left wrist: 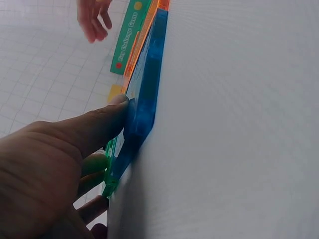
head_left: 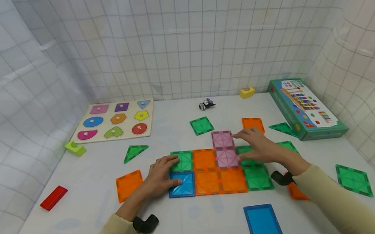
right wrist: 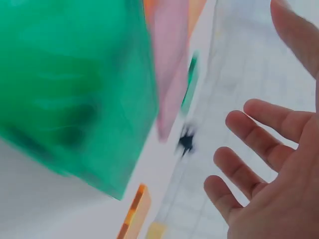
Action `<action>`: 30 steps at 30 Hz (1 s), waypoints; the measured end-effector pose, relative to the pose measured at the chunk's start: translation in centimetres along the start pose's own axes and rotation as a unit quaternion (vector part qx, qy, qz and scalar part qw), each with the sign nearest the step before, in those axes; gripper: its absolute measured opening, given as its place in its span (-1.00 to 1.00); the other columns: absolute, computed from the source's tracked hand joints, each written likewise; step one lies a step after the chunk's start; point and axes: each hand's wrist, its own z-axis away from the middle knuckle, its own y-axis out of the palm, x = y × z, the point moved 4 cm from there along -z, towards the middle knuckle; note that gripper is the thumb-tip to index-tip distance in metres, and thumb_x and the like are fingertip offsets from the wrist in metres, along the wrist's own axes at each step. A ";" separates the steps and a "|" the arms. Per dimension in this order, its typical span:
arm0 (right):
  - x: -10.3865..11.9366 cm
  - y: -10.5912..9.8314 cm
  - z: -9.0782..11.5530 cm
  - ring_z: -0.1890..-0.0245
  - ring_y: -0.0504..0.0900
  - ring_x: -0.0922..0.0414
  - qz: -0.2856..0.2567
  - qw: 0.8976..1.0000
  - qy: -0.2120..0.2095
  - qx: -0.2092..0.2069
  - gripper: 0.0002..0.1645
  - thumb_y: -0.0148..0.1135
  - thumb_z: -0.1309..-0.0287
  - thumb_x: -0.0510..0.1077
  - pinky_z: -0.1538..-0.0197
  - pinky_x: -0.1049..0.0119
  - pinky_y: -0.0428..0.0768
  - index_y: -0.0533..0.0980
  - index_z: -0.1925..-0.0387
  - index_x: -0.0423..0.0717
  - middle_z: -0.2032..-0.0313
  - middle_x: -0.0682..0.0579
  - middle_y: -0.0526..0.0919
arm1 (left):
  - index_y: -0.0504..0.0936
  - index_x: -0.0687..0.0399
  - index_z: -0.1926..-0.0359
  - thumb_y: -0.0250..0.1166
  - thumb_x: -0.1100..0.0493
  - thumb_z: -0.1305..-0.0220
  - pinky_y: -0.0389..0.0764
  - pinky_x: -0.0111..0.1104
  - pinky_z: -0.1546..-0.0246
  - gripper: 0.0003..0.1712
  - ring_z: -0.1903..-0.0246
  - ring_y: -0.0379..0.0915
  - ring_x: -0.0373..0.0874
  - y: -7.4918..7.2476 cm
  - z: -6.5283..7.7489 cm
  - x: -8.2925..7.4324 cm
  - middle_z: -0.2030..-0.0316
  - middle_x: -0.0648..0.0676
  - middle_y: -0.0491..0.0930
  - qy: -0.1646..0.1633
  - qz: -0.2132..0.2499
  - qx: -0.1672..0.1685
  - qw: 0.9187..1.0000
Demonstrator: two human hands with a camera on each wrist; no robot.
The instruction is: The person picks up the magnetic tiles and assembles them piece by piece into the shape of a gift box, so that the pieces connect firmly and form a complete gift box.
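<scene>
A flat patchwork of translucent square tiles lies mid-table. My left hand (head_left: 161, 176) rests at its left end, thumb on the blue tile (head_left: 184, 189) and fingertips by the green tile (head_left: 185, 163). In the left wrist view, the thumb touches the blue tile's (left wrist: 149, 84) top, with the fingers loosely spread. Orange tiles (head_left: 210, 184) fill the middle. Two pink tiles (head_left: 223, 140) stand in a column, the upper one beyond the patchwork's far edge. My right hand (head_left: 259, 145) hovers beside them, above green tiles (head_left: 259, 178); the right wrist view shows its fingers apart, holding nothing.
Loose tiles lie around: a blue square (head_left: 263, 222), a green square (head_left: 354, 180), an orange square (head_left: 129, 185), a green triangle (head_left: 135, 152). A shape puzzle board (head_left: 128, 135), a small figure (head_left: 206, 103) and a green box (head_left: 307, 108) stand at the back. A red block (head_left: 54, 198) lies left.
</scene>
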 end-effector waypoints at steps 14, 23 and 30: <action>4.2 5.1 16.1 -0.07 0.25 0.08 0.033 0.993 0.040 0.110 0.15 0.22 0.21 0.59 0.00 -0.06 0.50 0.34 -0.29 -0.05 -0.15 0.10 0.35 | 0.32 0.26 -0.34 0.38 0.01 -0.19 0.08 0.12 -0.20 -0.21 -0.30 0.05 0.19 0.1 0.0 0.0 -0.35 0.21 0.18 0.000 -0.004 0.002 1.000; 4.3 5.8 16.2 -0.02 0.26 0.17 0.069 0.991 0.036 0.106 0.02 0.19 0.15 0.59 -0.02 0.07 0.52 0.41 -0.22 0.03 -0.03 0.20 0.37 | 0.32 0.27 -0.34 0.38 0.01 -0.19 0.07 0.11 -0.23 -0.21 -0.30 0.05 0.17 0.4 0.0 -0.1 -0.35 0.20 0.18 0.000 -0.004 0.008 1.000; 5.2 2.8 10.6 0.01 0.30 0.18 -0.012 0.998 -0.044 0.034 -0.15 0.39 0.07 0.35 0.02 0.15 0.51 0.42 -0.18 0.02 -0.02 0.17 0.34 | 0.33 0.27 -0.33 0.40 0.03 -0.17 0.08 0.11 -0.22 -0.21 -0.30 0.05 0.17 0.3 0.1 -0.2 -0.34 0.20 0.19 -0.002 -0.008 -0.001 1.000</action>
